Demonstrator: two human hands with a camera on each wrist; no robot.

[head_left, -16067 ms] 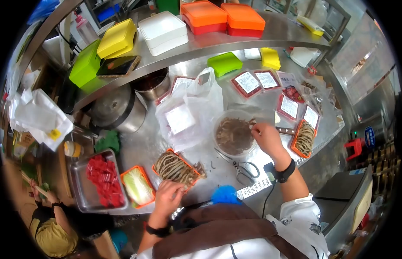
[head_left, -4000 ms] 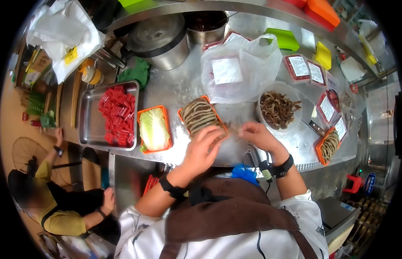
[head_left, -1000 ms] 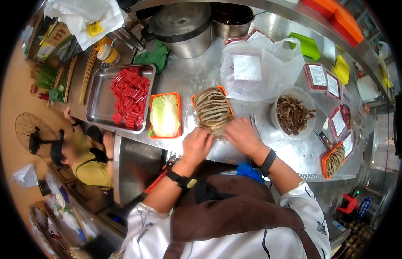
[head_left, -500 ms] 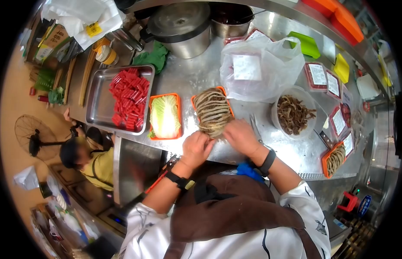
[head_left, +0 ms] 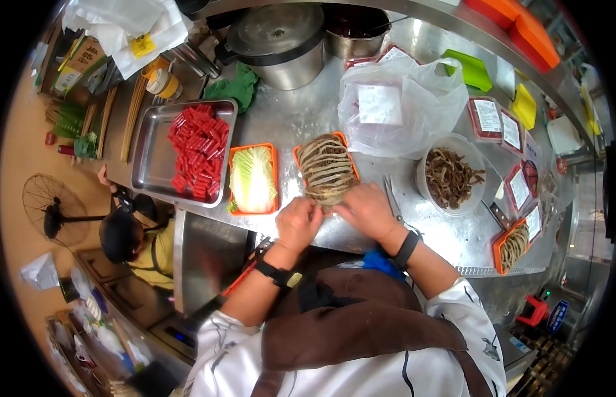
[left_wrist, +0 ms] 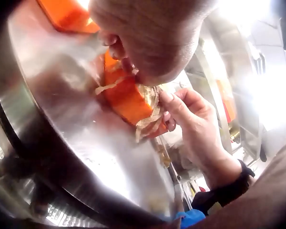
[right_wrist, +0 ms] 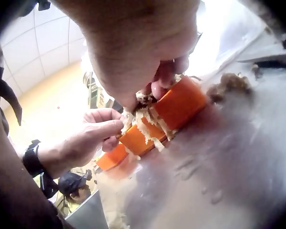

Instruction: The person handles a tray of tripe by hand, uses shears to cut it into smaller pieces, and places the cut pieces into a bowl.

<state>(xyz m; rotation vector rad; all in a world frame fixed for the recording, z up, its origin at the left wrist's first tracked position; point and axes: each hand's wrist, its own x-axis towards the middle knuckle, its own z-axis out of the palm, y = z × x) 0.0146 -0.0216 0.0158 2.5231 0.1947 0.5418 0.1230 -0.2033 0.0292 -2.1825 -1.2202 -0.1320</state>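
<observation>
**Both hands tidy strips at the near end of the orange tray**

The person stands at a steel counter [head_left: 294,112] with both hands at the near end of an orange tray [head_left: 301,161] heaped with pale brown strips [head_left: 324,167]. The left hand [head_left: 298,223] and the right hand [head_left: 367,208] meet there, fingers curled; the wrist views show each pinching loose strip ends that hang over the tray's near edge [right_wrist: 145,125].

The step in hand looks like arranging the pile: gathering stray ends and tucking them back onto the tray. The next move probably calls for a light pinch and a short lift toward the far side, so the ends lie on the heap without dragging the tray.

To the left sit a tray of cabbage [head_left: 253,178] and a steel pan of red pieces [head_left: 196,149]; to the right, scissors [head_left: 392,198] and a tub of darker strips [head_left: 451,175].
</observation>
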